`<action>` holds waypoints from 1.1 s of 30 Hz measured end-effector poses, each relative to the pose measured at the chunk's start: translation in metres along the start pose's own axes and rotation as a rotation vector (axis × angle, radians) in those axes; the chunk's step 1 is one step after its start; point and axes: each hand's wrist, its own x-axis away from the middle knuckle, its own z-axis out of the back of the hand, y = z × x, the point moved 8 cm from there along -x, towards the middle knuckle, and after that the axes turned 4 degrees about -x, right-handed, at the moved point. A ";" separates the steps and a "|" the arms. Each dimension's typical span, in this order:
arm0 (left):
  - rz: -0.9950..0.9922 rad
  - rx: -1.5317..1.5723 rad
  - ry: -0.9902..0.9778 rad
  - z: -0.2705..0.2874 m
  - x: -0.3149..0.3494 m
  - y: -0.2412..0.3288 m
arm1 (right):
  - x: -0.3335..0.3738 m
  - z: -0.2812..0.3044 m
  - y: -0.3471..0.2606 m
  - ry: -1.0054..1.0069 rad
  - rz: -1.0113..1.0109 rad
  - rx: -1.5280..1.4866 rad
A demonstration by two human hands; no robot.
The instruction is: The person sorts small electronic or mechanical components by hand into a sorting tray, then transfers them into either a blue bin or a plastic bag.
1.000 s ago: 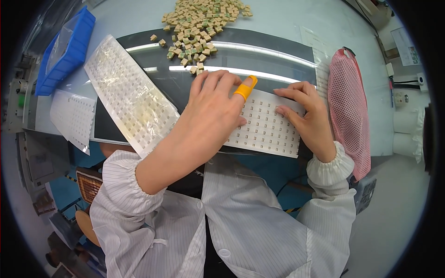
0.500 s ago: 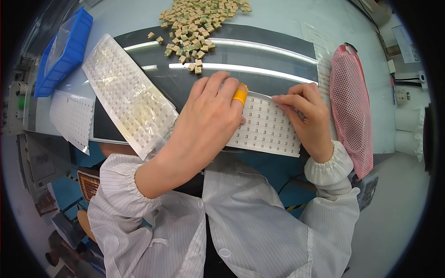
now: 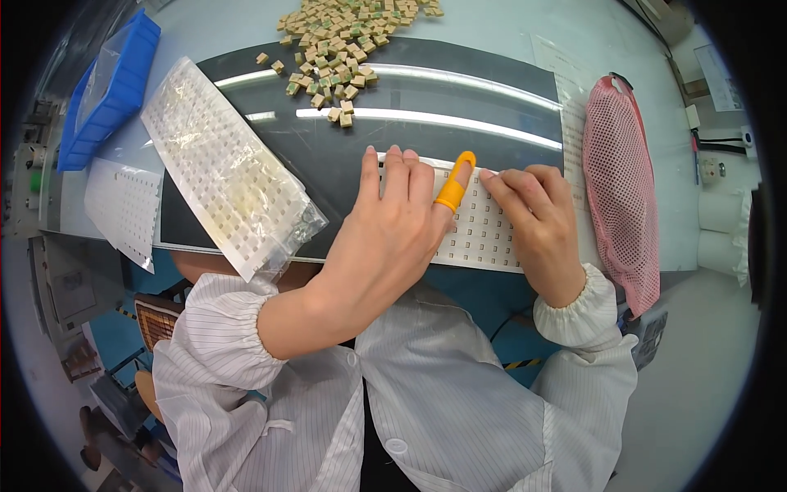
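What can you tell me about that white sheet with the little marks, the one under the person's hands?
The white sheet looks thin, like paper or film, with straight edges and neat rows of small, dark-edged rectangles; whether printed or attached is unclear. It lies roughly flat over the dark mat, close to the person. The left hand covers much of its left part, and the right hand has its fingertips at the far edge, hiding the right end.

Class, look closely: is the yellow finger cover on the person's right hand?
No, the yellow finger cover sits on the left hand, and the right hand wears none.
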 end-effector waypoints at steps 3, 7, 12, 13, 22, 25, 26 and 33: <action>0.129 0.170 0.047 0.003 -0.003 0.000 | 0.002 -0.002 -0.010 -0.022 -0.013 0.043; 0.160 0.119 -0.042 0.000 -0.002 0.009 | -0.001 -0.001 -0.020 -0.080 -0.118 0.081; 0.229 0.161 0.033 -0.002 0.001 0.008 | 0.008 -0.007 -0.022 -0.132 -0.261 0.075; 0.238 0.131 0.002 -0.004 0.002 0.008 | 0.009 -0.010 -0.022 -0.132 -0.271 0.079; 0.291 0.169 0.048 0.002 0.001 -0.001 | 0.009 -0.009 -0.018 -0.013 -0.381 0.088; 0.309 0.189 0.058 0.001 0.001 -0.005 | 0.011 -0.008 -0.016 0.040 -0.390 0.048; 0.315 0.209 0.068 0.002 0.001 -0.006 | 0.011 -0.008 -0.015 0.041 -0.385 0.045; 0.360 0.296 0.146 -0.002 0.009 -0.010 | 0.016 -0.005 -0.012 0.121 -0.389 0.056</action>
